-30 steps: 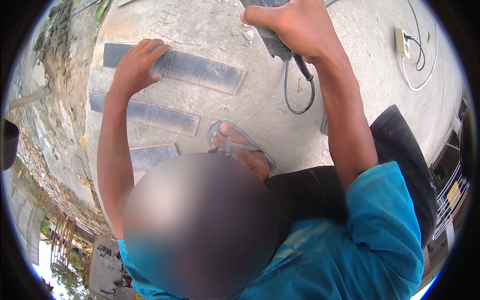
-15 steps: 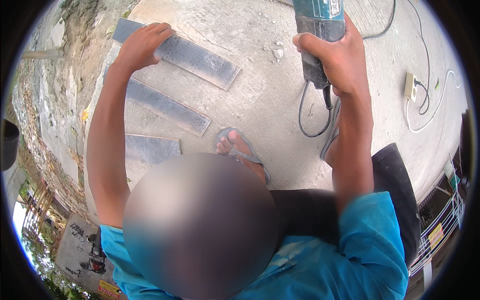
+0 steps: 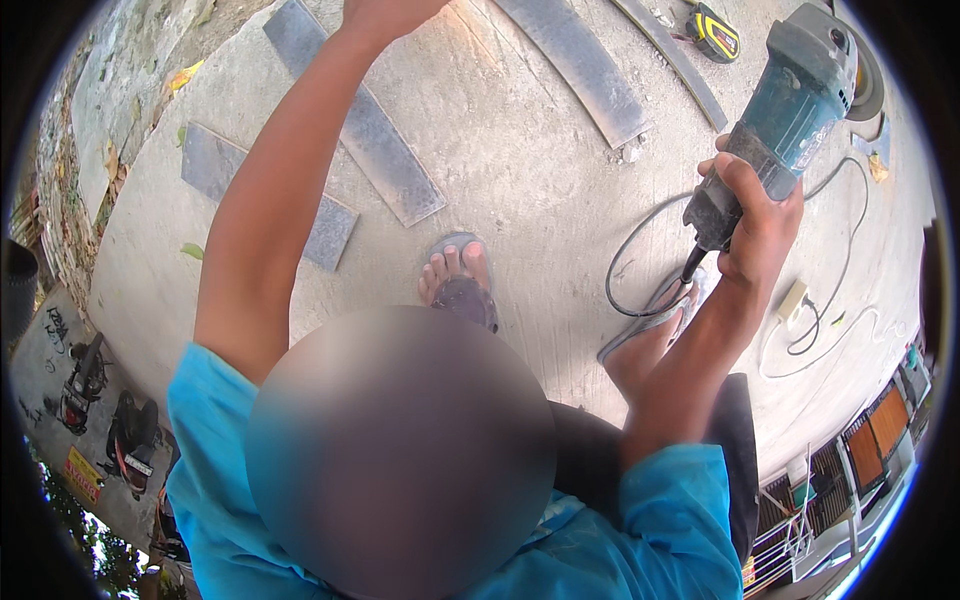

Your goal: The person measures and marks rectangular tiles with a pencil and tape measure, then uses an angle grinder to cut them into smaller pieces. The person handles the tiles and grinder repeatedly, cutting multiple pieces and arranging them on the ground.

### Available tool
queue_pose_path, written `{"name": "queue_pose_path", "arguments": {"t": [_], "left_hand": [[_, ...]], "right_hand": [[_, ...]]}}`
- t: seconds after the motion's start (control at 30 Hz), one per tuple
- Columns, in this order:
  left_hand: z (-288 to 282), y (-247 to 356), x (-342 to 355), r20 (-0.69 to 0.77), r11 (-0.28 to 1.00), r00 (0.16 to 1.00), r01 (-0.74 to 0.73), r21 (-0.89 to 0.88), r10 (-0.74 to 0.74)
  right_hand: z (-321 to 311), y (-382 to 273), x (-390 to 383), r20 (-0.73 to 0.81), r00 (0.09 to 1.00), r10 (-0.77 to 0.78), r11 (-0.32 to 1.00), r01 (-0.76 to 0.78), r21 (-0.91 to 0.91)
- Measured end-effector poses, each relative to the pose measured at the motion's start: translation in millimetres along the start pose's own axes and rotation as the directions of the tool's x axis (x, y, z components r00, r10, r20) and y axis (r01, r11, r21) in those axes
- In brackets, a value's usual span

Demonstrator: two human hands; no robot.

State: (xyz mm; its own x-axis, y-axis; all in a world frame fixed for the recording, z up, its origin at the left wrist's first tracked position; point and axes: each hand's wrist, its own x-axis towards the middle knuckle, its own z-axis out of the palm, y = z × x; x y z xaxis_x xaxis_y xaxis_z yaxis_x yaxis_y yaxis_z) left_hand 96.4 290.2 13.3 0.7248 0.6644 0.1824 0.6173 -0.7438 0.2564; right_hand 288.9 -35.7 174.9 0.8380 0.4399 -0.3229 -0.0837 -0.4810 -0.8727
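Teal grinder [image 3: 800, 115]: our right hand [image 3: 762, 218] wraps its rear, likely keeping the disc [image 3: 870, 88] away from us; whether our cropped left hand [image 3: 393, 13] grips, we cannot tell.

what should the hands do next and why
Probably bring the left hand over to steady the front of the grinder. Only the right hand grips the tool, near the end where the cord comes out, and no hand supports the end with the disc. The left hand is well away, partly cut off by the top edge.
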Motion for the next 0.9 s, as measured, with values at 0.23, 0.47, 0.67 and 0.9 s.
{"name": "queue_pose_path", "arguments": {"t": [0.23,0.47,0.67,0.9], "left_hand": [[-71.8,-72.3,-111.1,0.464,0.832,0.771,-0.541,0.120,0.435],[-75.2,-78.7,-71.2,0.767,0.700,0.415,-0.712,-0.061,0.489],[-130.1,-56.6,-46.1,0.642,0.752,0.566,-0.659,-0.024,0.517],[-170.8,-26.0,-27.2,0.345,0.994,0.938,0.055,-0.097,-0.018]], "right_hand": [[3.7,1.8,-1.5,0.030,0.998,-0.054,0.999,0.054,0.008],[10.5,-7.7,-4.6,0.080,0.995,-0.053,0.996,0.047,0.077],[-5.9,-6.3,-2.0,0.058,0.998,-0.004,0.999,0.002,0.042],[-14.1,-3.6,9.5,-0.027,1.000,0.006,0.995,-0.003,0.099]]}}
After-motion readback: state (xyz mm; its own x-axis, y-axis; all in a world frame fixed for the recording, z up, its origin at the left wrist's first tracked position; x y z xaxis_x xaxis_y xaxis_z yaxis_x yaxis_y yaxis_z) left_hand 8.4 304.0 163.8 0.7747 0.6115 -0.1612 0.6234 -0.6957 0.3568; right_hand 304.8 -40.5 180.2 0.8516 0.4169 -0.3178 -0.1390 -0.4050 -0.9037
